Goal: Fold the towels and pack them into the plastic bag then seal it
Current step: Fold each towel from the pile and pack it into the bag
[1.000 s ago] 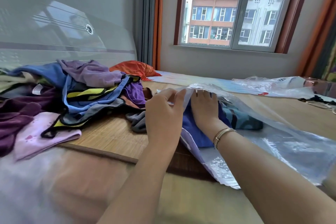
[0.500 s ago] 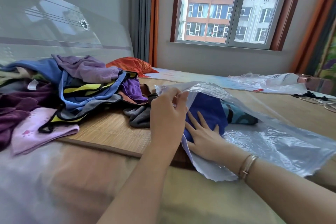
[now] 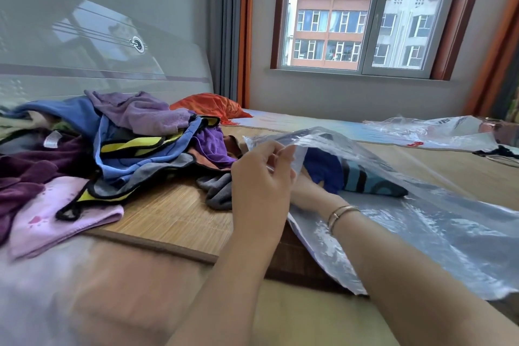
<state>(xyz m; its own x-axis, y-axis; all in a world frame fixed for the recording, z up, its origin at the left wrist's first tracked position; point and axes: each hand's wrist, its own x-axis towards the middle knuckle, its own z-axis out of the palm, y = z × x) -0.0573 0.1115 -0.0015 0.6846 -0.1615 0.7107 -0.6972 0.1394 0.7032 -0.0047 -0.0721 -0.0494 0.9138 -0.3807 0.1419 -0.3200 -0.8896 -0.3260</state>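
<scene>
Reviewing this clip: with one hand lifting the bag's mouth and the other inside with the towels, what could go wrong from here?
1. The left hand pinches only the thin upper edge of the plastic bag; it could slip or stretch, dropping the mouth onto the right hand inside.
2. The blue towel sits near the mouth, so it may catch in the seal unless pushed deeper.
3. Many towels remain in the unfolded pile; they may not all fit.
</scene>
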